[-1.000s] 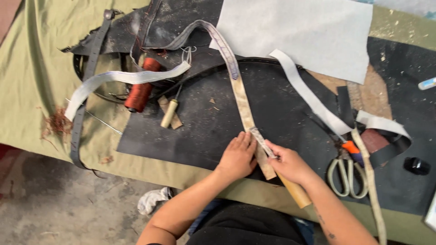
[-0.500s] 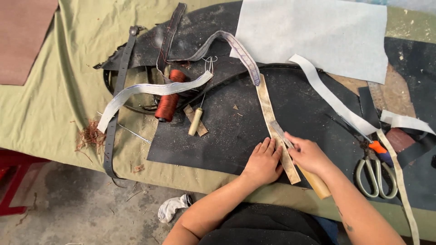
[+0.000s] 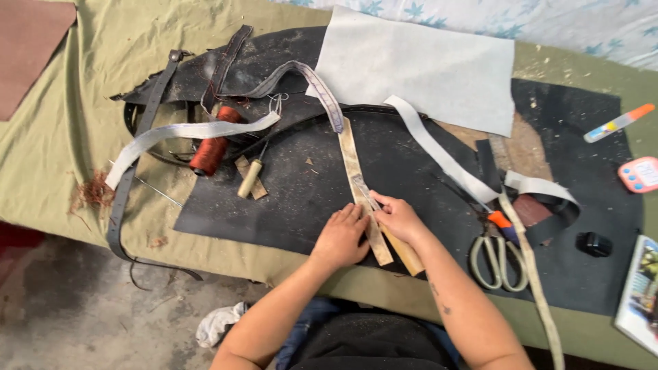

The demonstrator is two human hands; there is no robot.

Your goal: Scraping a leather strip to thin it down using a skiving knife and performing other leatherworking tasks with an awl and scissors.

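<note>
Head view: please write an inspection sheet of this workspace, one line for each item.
Surface: black mat over an olive cloth.
Job's things: tan strap flat on the mat; wooden-handled tool against it.
Clutter: red thread spool, scissors, grey sheet, awl, loose strips.
Grippers: left hand presses beside the strap; right hand grips the tool.
Cables: nothing seen.
Surroundings: bare floor, white rag.
</note>
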